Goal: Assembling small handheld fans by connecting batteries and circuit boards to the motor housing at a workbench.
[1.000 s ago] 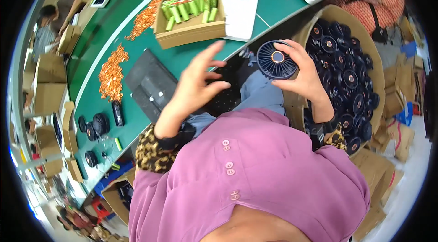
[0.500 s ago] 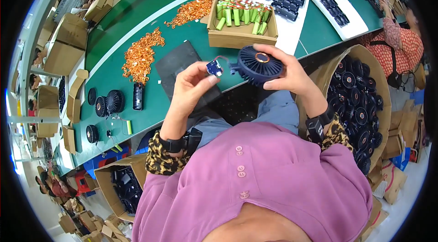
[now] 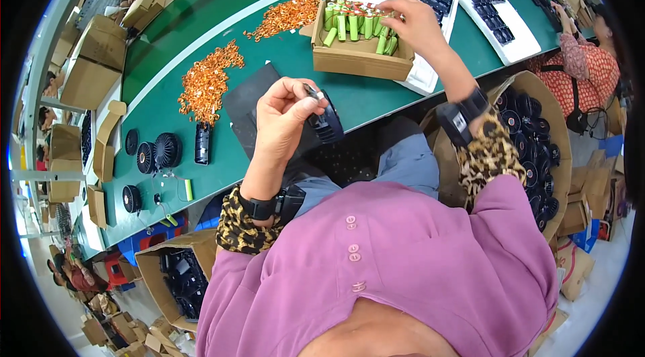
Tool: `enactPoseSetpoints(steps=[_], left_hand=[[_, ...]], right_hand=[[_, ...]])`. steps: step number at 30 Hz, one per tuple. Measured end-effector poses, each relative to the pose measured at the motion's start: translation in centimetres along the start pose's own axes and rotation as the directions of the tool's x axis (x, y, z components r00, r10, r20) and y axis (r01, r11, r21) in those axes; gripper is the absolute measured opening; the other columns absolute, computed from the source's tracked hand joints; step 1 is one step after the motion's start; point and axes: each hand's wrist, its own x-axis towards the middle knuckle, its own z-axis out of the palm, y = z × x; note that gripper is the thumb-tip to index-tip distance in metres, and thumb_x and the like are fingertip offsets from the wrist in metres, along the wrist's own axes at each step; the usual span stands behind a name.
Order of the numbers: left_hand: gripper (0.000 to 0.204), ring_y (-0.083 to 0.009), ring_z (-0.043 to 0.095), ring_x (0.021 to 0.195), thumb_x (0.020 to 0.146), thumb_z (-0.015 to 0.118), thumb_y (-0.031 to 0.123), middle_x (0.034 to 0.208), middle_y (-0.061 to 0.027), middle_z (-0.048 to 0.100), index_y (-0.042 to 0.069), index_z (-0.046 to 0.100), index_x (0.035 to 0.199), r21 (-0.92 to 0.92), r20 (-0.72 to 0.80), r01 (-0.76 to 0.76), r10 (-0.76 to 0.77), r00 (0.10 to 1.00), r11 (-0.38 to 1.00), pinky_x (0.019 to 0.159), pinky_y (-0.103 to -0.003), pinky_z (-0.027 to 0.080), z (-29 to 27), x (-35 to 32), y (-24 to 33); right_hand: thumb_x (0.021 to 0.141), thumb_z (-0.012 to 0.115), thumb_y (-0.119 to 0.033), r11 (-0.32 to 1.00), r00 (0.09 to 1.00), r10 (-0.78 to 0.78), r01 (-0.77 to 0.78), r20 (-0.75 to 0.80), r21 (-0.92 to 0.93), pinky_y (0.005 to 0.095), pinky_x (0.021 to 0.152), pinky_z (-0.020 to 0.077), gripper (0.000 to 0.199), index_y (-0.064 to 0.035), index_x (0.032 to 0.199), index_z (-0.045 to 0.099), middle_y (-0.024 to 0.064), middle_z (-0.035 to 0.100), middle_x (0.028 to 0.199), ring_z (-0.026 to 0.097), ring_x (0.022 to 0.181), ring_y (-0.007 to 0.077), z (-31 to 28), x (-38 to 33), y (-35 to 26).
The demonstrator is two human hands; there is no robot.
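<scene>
Moved right hand (image 3: 415,23) from fan (image 3: 328,126) to wired green battery cells (image 3: 353,27), just past twelve o'clock; curled loosely, cannot tell if gripping. Pinching small part (image 3: 312,91) with left hand (image 3: 285,109), fan at four o'clock. Grasp cells' sides: probably light, rigid, slick.

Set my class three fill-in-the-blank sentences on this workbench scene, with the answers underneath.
1. The left hand holds a dark fan, and the right hand is at a cardboard box of ____ cylinders.
2. The small pieces heaped on the table are ____.
3. The large carton of fans stands on the person's ____ side.
Missing words: green; orange; right.
</scene>
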Motion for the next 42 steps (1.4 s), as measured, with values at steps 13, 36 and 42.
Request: enactPoseSetpoints(steps=[13, 36, 42], left_hand=[[0.033, -0.0155, 0.061, 0.081, 0.077, 0.06, -0.007, 0.093, -0.0076, 0.058, -0.001, 0.05, 0.108, 0.22, -0.11, -0.004, 0.029, 0.993, 0.975, 0.067, -0.024, 0.051, 1.5, 0.8, 0.2], [0.025, -0.0146, 0.063, 0.079, 0.083, 0.054, -0.003, 0.087, -0.0117, 0.063, -0.005, 0.055, 0.108, 0.431, -0.123, -0.119, 0.188, 0.974, 0.895, 0.072, -0.025, 0.052, 2.6, 5.7, -1.5], [0.023, -0.0111, 0.063, 0.075, 0.08, 0.057, -0.005, 0.081, -0.0073, 0.063, -0.004, 0.058, 0.103, 0.435, -0.143, -0.106, 0.185, 0.972, 0.894, 0.069, -0.021, 0.051, 3.2, 6.9, -2.0]], right_hand=[[0.079, 0.064, -0.011, 0.735, 0.976, 0.098, 0.063, -0.197, 0.676, 0.0265, 0.075, 0.0472, 0.01, -0.0038, 0.084, 0.068, 0.0058, 0.066, 0.088, 0.06, 0.085, 0.015, 3.0, 4.1, 0.8], [0.089, 0.05, -0.01, 0.698, 0.972, 0.097, -0.221, 0.216, 0.682, 0.0219, 0.071, 0.0469, 0.015, 0.0019, 0.094, 0.058, 0.0064, 0.062, 0.08, 0.059, 0.076, 0.0105, 2.0, -1.3, -5.2], [0.086, 0.053, -0.011, 0.732, 0.985, 0.132, -0.175, 0.115, 0.658, 0.0239, 0.07, 0.0473, 0.015, 0.0021, 0.09, 0.058, 0.0064, 0.063, 0.08, 0.06, 0.075, 0.0117, 2.5, -1.7, -5.3]])
